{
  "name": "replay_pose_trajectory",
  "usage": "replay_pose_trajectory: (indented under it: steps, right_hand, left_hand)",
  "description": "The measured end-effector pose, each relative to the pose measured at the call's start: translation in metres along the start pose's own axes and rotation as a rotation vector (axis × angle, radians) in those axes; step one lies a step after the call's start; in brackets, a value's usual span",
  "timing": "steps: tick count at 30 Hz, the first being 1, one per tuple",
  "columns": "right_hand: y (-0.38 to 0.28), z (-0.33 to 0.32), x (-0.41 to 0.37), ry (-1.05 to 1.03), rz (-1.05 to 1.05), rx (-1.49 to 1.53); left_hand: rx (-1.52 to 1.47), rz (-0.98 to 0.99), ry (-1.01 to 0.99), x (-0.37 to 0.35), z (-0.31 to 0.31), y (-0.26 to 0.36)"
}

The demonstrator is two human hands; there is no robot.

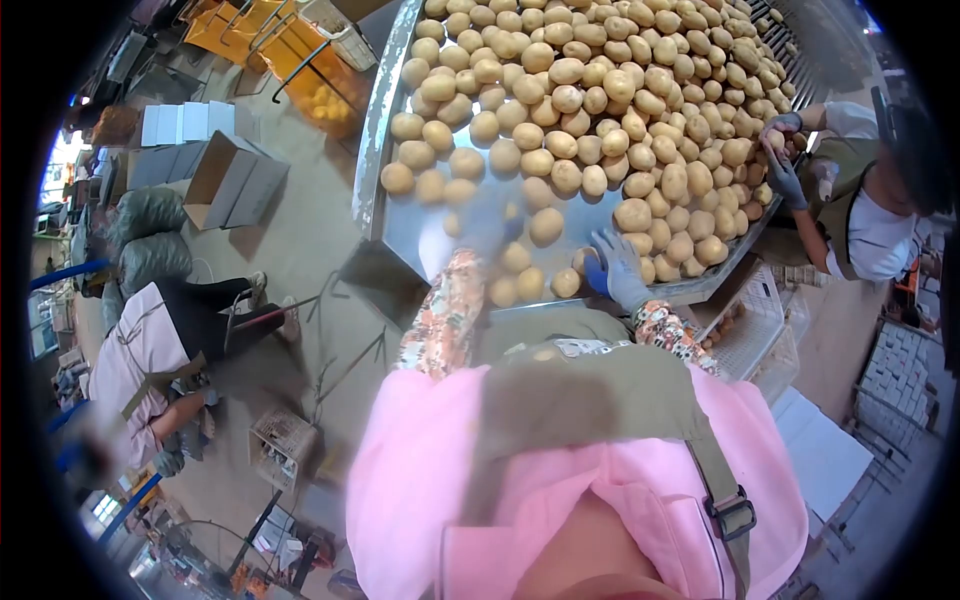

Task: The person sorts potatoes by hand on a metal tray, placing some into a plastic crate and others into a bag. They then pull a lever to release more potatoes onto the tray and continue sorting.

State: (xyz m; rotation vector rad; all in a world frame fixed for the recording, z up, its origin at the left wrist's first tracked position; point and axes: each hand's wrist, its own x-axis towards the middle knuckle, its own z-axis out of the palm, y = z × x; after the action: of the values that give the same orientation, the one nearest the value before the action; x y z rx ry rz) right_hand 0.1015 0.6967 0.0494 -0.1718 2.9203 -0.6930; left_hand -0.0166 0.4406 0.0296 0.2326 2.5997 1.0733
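Note:
Potatoes [640, 90] lie heaped on a metal sorting table [405, 235], thinner toward its near left part. My left hand [482, 222], in a glove, is smeared by motion over the near left of the table, among loose potatoes. Whether it holds one is hidden by the blur. My right hand [622, 272] wears a grey and blue glove and rests at the table's near edge. Its fingers stretch forward beside the heap, and a potato [583, 261] lies by its thumb side. Floral sleeves cover both my forearms.
At the right edge of the table a co-worker [850, 190] with gloved hands holds a potato. White plastic crates [745, 325] stand below at right. Another person [150, 350] bends at left, near cardboard boxes [235, 180] and a crate [282, 447]. Orange bins [310, 85] stand behind.

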Motion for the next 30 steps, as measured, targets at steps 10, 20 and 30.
replay_pose_trajectory:
  steps: [10,20,30]
  right_hand:
    - [-0.061,-0.013,0.034,-0.396,-0.101,1.006]
    - [-0.121,-0.087,0.064,-0.351,-0.006,1.192]
    - [-0.125,-0.101,0.032,-0.262,0.008,1.381]
  left_hand:
    - [-0.204,0.223,0.323,-0.082,-0.001,0.054]
    - [-0.279,0.255,0.346,-0.097,-0.061,0.095]
    - [-0.864,0.086,0.210,-0.102,-0.053,0.114]
